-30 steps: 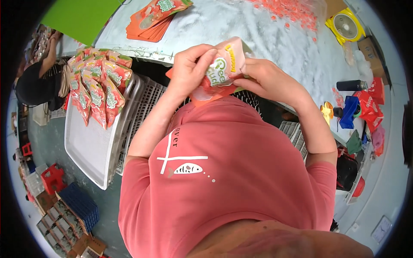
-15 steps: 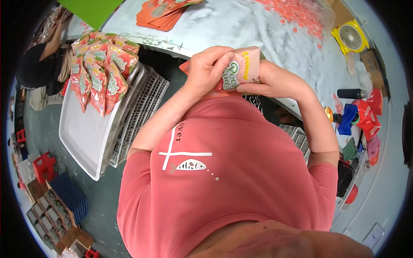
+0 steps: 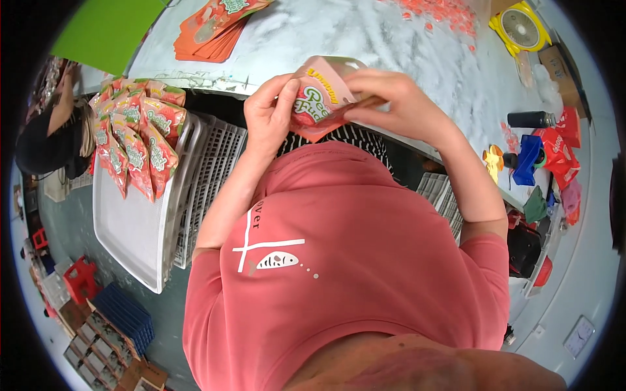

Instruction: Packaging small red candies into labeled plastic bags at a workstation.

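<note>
A pink and red snack pouch (image 3: pixel 317 98) with green and yellow print is held in front of my chest, at the near edge of the table. My left hand (image 3: pixel 269 116) grips its left side, the thumb pressed on the printed face. At the opposite side, my right hand (image 3: pixel 394 101) has its fingers and thumb closed around the pouch's edge near the top. The pouch is tilted, and a see-through part shows behind its upper corner. Whether its mouth is open I cannot tell.
Plump pouches (image 3: pixel 140 130) are piled on white stacked trays (image 3: pixel 127 228) at my left. Flat pouches (image 3: pixel 212 39) and scattered small red pieces (image 3: pixel 450 16) lie on the table (image 3: pixel 313 32). A yellow fan (image 3: pixel 521 27) and a black bottle (image 3: pixel 531 119) stand right. Another person (image 3: pixel 49 133) is far left.
The pouch has shifted left and turned so its print slants downward to the right. Both hands moved left with it, and the right hand has come over its upper right edge.
</note>
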The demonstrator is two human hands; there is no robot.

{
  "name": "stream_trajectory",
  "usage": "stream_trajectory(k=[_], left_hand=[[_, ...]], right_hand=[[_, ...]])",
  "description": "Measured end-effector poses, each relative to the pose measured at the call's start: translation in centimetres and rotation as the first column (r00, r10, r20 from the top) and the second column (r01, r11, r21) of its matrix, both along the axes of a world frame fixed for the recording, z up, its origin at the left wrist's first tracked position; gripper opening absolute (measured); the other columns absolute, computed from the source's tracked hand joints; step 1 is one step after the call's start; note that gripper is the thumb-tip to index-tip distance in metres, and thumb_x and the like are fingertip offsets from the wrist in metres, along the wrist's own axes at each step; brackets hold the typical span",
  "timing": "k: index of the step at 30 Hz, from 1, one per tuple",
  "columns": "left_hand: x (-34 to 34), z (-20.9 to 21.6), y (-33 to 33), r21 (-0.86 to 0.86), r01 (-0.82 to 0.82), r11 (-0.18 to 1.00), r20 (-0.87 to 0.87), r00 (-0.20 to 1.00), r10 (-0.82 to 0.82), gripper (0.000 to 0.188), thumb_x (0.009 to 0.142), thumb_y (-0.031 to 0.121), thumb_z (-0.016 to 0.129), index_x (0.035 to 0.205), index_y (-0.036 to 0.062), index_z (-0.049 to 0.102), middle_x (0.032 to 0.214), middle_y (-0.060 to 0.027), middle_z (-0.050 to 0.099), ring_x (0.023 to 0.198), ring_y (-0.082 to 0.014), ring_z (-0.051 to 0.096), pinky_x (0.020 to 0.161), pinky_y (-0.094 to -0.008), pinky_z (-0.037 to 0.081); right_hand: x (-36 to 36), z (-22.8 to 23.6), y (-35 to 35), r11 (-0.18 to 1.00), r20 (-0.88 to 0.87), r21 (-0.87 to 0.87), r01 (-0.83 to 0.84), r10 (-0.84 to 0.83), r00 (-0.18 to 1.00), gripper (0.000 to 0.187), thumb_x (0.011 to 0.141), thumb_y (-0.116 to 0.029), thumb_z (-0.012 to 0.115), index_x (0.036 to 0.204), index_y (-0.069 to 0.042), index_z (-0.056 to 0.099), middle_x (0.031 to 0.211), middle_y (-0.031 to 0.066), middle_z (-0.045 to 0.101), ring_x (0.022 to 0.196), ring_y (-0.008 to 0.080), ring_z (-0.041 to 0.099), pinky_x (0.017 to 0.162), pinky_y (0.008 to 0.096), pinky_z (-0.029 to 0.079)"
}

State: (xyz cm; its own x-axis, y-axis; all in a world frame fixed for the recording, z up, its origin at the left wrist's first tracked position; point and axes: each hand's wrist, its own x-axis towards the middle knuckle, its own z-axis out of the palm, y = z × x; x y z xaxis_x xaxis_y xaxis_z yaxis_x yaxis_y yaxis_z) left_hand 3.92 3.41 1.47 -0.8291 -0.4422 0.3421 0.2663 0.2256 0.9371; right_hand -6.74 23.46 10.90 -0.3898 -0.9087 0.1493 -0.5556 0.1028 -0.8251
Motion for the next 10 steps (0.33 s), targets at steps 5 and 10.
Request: stream_trajectory(k=[5, 10], left_hand=[[0.1, 0.4, -0.3, 0.091, 0.076, 0.993, 0.049, 0.996, -0.080, 0.018, 0.097, 0.011, 0.062, 0.105, -0.0032, 0.069, 0.092, -0.0052, 0.069, 0.085, -0.0092, 0.062, 0.077, -0.0226, 0.050], [-0.7, -0.2, -1.9, 0.140, 0.340, 0.930, 0.214, 0.907, -0.363, 0.041, 0.092, 0.021, 0.071, 0.127, 0.0016, 0.062, 0.108, -0.0062, 0.069, 0.096, -0.0123, 0.062, 0.086, -0.0256, 0.049]], right_hand=[[-0.5, -0.9, 1.0, 0.964, -0.421, -0.216, 0.157, -0.237, 0.875, 0.023, 0.078, -0.001, 0.075, 0.100, 0.000, 0.068, 0.120, 0.0108, 0.061, 0.089, 0.0207, 0.067, 0.076, 0.0290, 0.058], [-1.5, -2.5, 1.1, 0.978, -0.118, 0.099, 0.184, -0.172, 0.978, 0.021, 0.078, -0.007, 0.077, 0.098, -0.003, 0.070, 0.135, 0.0133, 0.051, 0.116, 0.0256, 0.056, 0.090, 0.0322, 0.054]])
